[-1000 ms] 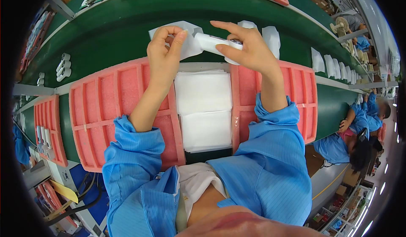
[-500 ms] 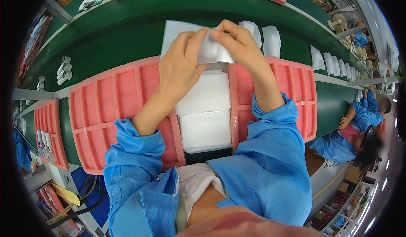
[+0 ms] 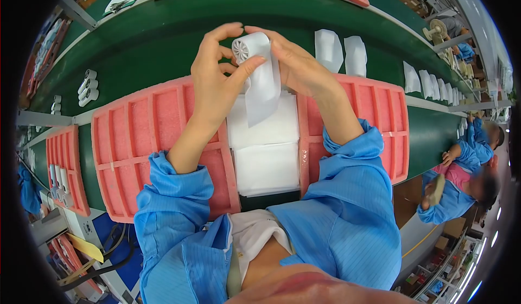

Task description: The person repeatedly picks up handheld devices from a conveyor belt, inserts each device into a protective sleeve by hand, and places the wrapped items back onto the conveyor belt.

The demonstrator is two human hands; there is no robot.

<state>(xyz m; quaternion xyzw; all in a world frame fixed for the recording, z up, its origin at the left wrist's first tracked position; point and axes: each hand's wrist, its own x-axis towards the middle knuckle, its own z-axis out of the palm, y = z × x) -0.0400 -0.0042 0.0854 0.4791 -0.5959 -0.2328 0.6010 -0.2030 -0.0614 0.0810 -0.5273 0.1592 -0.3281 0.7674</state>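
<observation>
A white cylindrical part (image 3: pixel 241 50) with a spoked round end is held up between my hands, that end facing left. A thin white wrapping sheet (image 3: pixel 262 89) curls around it, and a loose tail hangs down in front. My left hand (image 3: pixel 217 59) curves around the spoked end, its thumb pressed against the part. From the right, my right hand (image 3: pixel 297 65) lies against the wrapped side with its fingers bent over the top. Two stacks of white sheets, an upper stack (image 3: pixel 281 122) and a lower stack (image 3: pixel 266 169), lie below my hands.
Pink foam trays with compartments flank the stacks, a left tray (image 3: pixel 141 119) and a right tray (image 3: pixel 374 114). Wrapped white pieces (image 3: pixel 355 56) stand on the green bench (image 3: pixel 179 43). Bare white parts (image 3: pixel 88 88) sit at left. Co-workers (image 3: pixel 461 179) sit at far right.
The sheet, previously spread out between both hands, is now curled around the cylindrical part with a tail hanging down. The spoked end has come into view on the left.
</observation>
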